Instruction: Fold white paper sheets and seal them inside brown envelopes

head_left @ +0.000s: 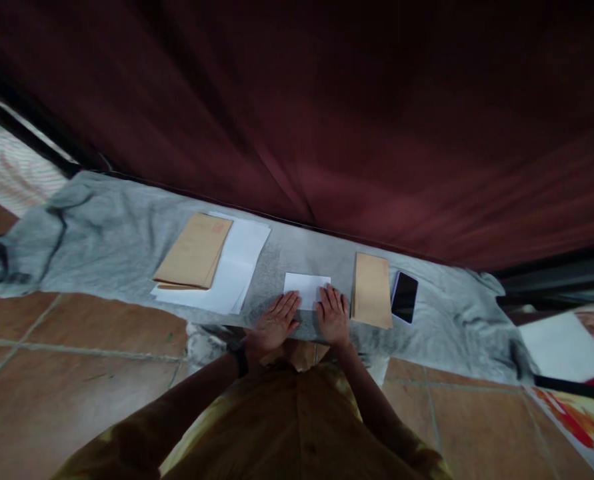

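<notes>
A small white sheet of paper, which looks folded, lies on the grey cloth in front of me. My left hand rests on its left edge, palm down with the fingers stretched out. On the right side, my right hand lies flat with its fingers spread over the paper. Neither hand grips anything. Just right of my right hand is a stack of brown envelopes. More brown envelopes lie to the left, partly covering several larger white sheets.
A phone lies beside the right-hand envelopes. Grey cloth covers the long narrow surface. A dark red curtain hangs along its far edge. Below is a tiled floor; a white board-like item sits at far right.
</notes>
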A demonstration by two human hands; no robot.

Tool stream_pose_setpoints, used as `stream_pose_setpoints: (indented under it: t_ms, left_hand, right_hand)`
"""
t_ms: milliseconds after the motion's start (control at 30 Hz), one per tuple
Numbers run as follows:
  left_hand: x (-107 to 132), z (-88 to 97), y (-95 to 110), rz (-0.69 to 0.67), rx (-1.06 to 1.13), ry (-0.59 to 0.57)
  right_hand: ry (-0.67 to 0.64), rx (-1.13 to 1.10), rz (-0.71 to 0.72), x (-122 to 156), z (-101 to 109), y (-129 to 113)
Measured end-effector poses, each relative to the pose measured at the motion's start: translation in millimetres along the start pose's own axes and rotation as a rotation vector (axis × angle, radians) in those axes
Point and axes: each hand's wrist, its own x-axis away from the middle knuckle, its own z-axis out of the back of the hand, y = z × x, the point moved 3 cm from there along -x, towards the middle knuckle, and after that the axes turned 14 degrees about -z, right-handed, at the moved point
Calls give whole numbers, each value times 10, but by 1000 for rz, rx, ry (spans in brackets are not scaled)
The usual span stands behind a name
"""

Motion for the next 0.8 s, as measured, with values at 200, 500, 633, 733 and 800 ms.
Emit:
stream_pose_setpoints:
  t_ms: [200, 500, 633, 733, 800]
  left_hand:
    - [186, 3, -4, 23, -27, 12]
    - [519, 599, -1020, 470, -51, 279]
    - [891, 802, -1643, 728, -20, 366]
    - [1078, 867, -1730, 733, -37, 386]
    - [1135, 893, -1662, 714, -81, 392]
  right_hand:
    - [21, -3, -7, 22, -6, 4]
    - [39, -4, 6, 25, -22, 0]
    - [47, -5, 3, 24, -26, -3]
    - [52, -12, 1, 21, -26, -12]
    - [53, -16, -4, 19, -23, -15]
